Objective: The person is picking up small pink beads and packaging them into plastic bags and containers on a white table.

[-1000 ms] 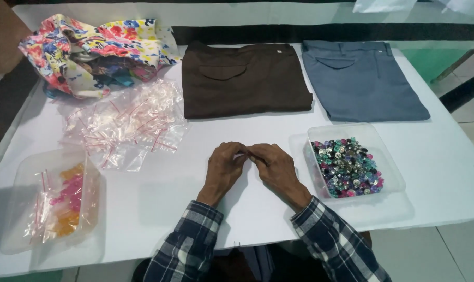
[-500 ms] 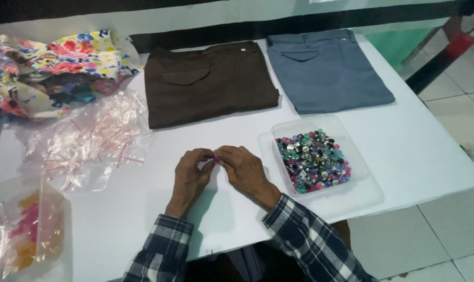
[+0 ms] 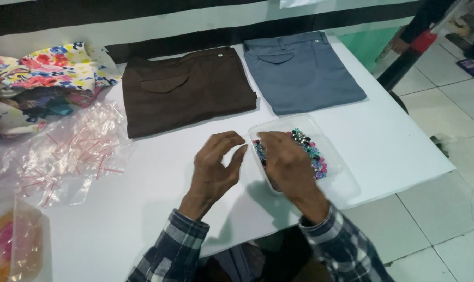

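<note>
My left hand (image 3: 216,167) hovers over the white table (image 3: 138,214), fingers apart and slightly curled, holding nothing I can see. My right hand (image 3: 286,162) is to its right, palm down over a clear plastic tray (image 3: 346,183). Its fingers dip among the small coloured beads (image 3: 312,149) in the tray, and they are blurred, so any grasp is hidden. Both forearms wear blue-and-white plaid sleeves.
Folded brown trousers (image 3: 187,91) and grey-blue trousers (image 3: 304,73) lie at the back. A pile of small clear bags with red strips (image 3: 75,151) sits left, below a floral cloth (image 3: 44,78). A clear container with orange and pink pieces (image 3: 18,245) is at the near left. The tiled floor (image 3: 445,209) is on the right.
My hands were joined, fingertips together, at the table's middle. They have parted: the right hand moved right onto the bead tray and the left hand opened. The view has swung right.
</note>
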